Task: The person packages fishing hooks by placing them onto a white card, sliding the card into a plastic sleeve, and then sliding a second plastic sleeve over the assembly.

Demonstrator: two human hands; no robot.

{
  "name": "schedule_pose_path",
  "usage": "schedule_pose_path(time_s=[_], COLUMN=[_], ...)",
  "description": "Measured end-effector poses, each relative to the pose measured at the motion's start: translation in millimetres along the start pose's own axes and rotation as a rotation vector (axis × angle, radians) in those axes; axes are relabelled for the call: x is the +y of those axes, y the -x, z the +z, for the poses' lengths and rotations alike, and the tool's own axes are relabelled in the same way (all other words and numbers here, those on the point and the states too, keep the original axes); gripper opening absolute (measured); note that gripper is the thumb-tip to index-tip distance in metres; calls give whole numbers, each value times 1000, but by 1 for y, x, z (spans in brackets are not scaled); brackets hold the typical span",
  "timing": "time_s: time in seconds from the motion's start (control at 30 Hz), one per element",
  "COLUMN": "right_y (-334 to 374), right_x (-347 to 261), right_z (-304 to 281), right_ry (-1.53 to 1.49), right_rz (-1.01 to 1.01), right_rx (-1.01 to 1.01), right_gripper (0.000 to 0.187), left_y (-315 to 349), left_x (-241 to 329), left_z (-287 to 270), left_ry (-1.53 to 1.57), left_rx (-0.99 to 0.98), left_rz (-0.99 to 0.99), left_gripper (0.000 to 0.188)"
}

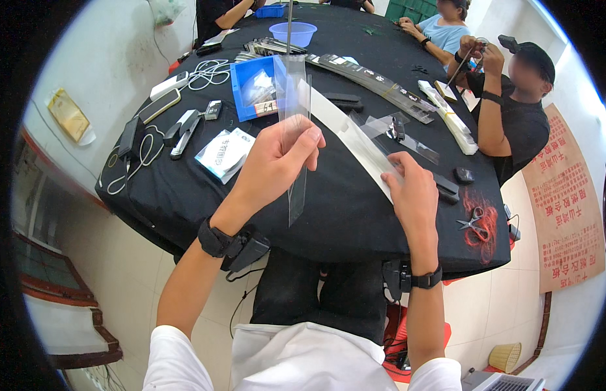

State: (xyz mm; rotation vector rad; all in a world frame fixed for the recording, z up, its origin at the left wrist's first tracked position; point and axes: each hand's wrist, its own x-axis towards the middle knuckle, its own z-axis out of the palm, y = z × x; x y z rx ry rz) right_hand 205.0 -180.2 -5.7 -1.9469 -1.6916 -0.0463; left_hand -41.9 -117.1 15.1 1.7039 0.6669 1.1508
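My left hand [277, 156] is closed around a long, narrow clear plastic sleeve [298, 203], held upright above the black-covered table. A thin dark rod [289, 29] rises in line with the sleeve's top; whether it sits inside the sleeve I cannot tell. Between the thumb and fingers of my right hand [414, 186] is the near end of a long white strip [347, 135], with clear plastic around that end. The strip slants away to the far left, its far end close behind the sleeve.
Left of my hands are a blue bin [236, 94] with small packets, a stapler [184, 133] and a white packet [226, 155]. Scissors [474, 225] lie on red threads [484, 242] at right. Flat dark packages [375, 85] spread farther back. A co-worker [521, 124] sits at right.
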Motion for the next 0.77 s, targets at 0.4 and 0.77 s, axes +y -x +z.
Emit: schedule_pose_path(time_s=[0.4, 0.77], right_y=[-35, -1], right_x=[37, 16], right_z=[-4, 6], right_ry=[-450, -459], right_rz=[30, 89], right_rx=[-62, -198], right_gripper=[21, 20], left_y=[2, 1], left_x=[3, 0], left_z=[1, -2], left_ry=[-36, -8], left_rx=[-124, -130], left_rz=[-43, -28], left_gripper=[28, 27])
